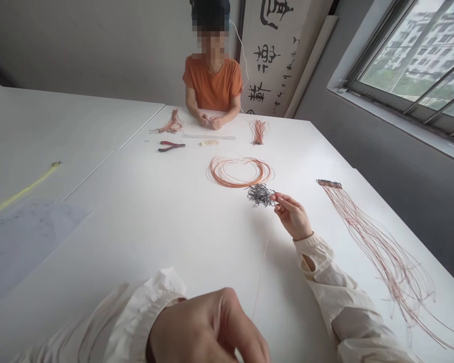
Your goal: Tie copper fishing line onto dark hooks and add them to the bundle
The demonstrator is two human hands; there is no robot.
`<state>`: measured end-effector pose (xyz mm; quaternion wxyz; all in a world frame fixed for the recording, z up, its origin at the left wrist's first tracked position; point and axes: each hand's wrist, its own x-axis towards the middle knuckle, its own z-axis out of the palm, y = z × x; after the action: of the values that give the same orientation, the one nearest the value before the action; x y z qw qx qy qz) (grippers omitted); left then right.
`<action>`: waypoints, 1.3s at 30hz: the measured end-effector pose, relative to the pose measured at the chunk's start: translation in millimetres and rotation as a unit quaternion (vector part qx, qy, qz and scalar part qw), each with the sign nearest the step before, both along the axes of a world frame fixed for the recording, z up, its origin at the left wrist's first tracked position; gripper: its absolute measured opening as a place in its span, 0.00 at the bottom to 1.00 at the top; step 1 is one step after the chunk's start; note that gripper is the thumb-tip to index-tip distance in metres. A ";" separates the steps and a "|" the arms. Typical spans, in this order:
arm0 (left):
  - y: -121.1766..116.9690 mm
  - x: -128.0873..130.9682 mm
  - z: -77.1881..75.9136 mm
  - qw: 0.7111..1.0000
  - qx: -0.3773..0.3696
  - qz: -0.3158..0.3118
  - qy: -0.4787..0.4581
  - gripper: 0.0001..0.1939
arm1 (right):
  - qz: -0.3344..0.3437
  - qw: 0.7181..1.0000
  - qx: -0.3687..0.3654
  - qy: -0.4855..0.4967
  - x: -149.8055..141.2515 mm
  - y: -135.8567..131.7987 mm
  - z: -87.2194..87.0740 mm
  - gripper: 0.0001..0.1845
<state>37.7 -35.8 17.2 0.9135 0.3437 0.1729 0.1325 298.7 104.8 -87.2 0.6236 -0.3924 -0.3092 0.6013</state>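
My left hand (212,330) is large at the bottom edge, its thumb and fingers curled together. Its fingertips are cut off by the frame, so what they hold is hidden. A thin pale line (266,247) runs over the table toward it. My right hand (293,218) reaches forward, thumb and forefinger pinched at the right edge of a heap of dark metal fish hooks (260,195). A small hook appears to be between the fingertips. Just behind the heap lies a coil of orange-brown line (234,184).
Hooks tied on long lines (366,237) lie at right. Across the white table, a person in orange (214,85) works with both hands near pliers (170,146), a clear ruler (208,137) and two line bundles (259,132) (172,123). A plastic sheet (26,247) and yellow strand (26,190) lie left.
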 end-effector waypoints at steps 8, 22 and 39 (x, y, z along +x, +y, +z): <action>69.0 7.0 -2.4 0.939 0.223 0.207 0.157 0.06 | 0.159 0.975 0.100 -0.123 -19.8 -36.2 47.9 0.44; 77.8 10.7 -8.2 0.948 0.188 0.239 0.096 0.11 | 0.330 0.933 0.071 -0.129 -51.8 -66.9 54.7 0.29; 77.3 9.9 -12.6 0.926 0.244 0.248 0.149 0.13 | 0.291 0.944 0.072 -0.139 -56.7 -72.1 57.1 0.39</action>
<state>47.6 41.5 4.5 0.7030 0.5180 0.3488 0.3403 242.1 32.7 -30.1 0.3985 -0.3189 -0.5361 0.6724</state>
